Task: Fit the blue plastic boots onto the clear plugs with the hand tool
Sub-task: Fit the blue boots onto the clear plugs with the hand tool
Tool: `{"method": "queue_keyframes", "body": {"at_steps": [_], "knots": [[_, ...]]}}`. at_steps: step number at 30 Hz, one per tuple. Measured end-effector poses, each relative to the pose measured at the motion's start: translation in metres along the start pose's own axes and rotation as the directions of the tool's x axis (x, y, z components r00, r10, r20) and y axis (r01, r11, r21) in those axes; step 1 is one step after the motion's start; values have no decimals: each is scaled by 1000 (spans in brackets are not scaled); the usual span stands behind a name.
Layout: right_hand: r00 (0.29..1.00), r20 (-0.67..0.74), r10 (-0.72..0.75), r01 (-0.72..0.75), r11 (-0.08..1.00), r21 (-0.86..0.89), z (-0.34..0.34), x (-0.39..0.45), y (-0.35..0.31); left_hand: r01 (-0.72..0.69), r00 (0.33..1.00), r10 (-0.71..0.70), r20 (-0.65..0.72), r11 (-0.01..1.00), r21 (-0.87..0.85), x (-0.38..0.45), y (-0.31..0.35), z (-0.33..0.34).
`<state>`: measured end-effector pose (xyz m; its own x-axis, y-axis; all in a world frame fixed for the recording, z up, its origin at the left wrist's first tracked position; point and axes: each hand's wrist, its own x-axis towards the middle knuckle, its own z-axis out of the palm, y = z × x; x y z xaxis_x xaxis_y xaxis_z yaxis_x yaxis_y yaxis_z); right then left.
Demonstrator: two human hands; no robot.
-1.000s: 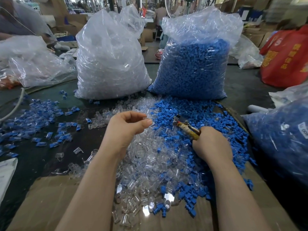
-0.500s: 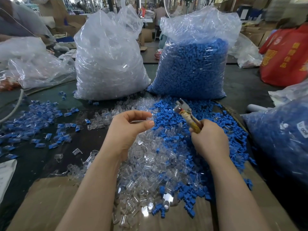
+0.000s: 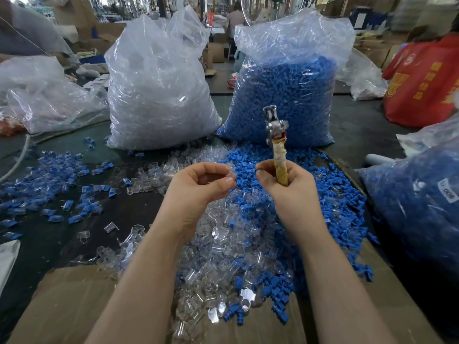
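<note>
1. Head view: blue boots [image 3: 293,175] heaped loose on table [image 3: 357,125], mixed at near edge with pile of clear plugs [image 3: 223,244]; two big bags behind, one of clear parts [image 3: 159,90], one of blue [image 3: 285,95].
2. Left hand [image 3: 198,192] curled, pinching one clear plug [image 3: 231,173] at fingertips, raised above pile.
3. Right hand [image 3: 290,192] clamped round wrapped handle of hand tool [image 3: 275,140], metal head upright; small blue bit at fingertip, likely a boot, too small to confirm.
4. Hands close together, not touching.
5. Risks, as judgement: slippery clear plug popping from light pinch; boot going on skewed if tool head meets it off-line; dropped piece lost among pile.
</note>
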<state>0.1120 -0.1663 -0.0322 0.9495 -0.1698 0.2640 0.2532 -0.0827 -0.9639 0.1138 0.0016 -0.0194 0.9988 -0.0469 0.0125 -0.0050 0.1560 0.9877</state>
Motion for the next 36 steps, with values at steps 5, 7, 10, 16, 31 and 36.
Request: {"method": "queue_keyframes", "body": {"at_steps": [5,7,10,16,31,36], "knots": [[997,52,-55,55,998,-9,3,-2,-3,-81,997,80,14,991,102,-1,0,4],[995,72,-71,74,997,-39,4,-3,-3,-105,994,106,4,984,144,-1,0,5],[993,86,-80,90,990,-113,4,-3,0,-142,989,148,-20,974,174,-1,-1,5],[994,92,-63,81,975,-209,3,-1,6,-216,973,232,-23,936,278,0,0,4],[994,111,-7,26,985,-169,7,-2,3,-169,983,182,-16,938,303,1,-3,9],[993,118,6,7,993,-114,7,-3,0,-142,987,155,-42,964,223,-1,-1,9]]}}
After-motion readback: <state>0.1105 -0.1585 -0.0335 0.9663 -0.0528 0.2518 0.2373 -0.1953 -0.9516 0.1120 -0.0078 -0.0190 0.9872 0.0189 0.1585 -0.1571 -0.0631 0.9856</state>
